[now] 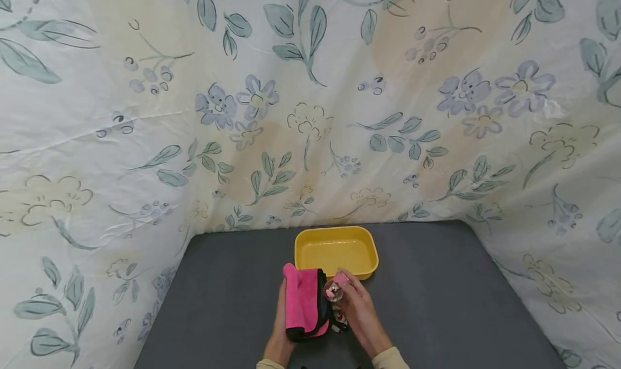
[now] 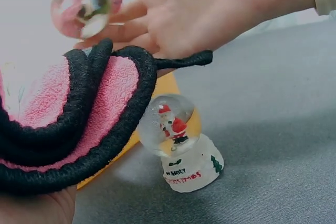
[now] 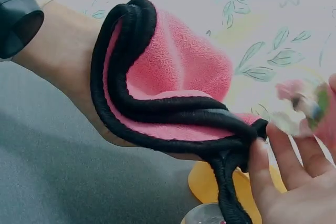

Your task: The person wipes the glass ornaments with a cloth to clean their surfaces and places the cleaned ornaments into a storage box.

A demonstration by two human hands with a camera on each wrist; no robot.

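Note:
My left hand (image 1: 280, 326) grips a folded pink plush towel (image 1: 302, 304) with black edging and a black loop; most of the fingers are hidden behind it. Just to the right of the towel, my right hand (image 1: 360, 315) holds up a small snow globe (image 2: 81, 10) by its pink base. Pink, green and white shapes show blurred inside the clear ball. Fingertips (image 3: 260, 153) of the right hand are right at the towel's black edge. Below the hands, a second snow globe (image 2: 191, 166) with a Santa figure and a white lettered base stands upright on the table.
A shallow yellow tray (image 1: 335, 230) lies on the dark grey table (image 1: 233, 282), just beyond the hands. Flower-printed fabric (image 1: 310, 110) hangs around the table's back and sides.

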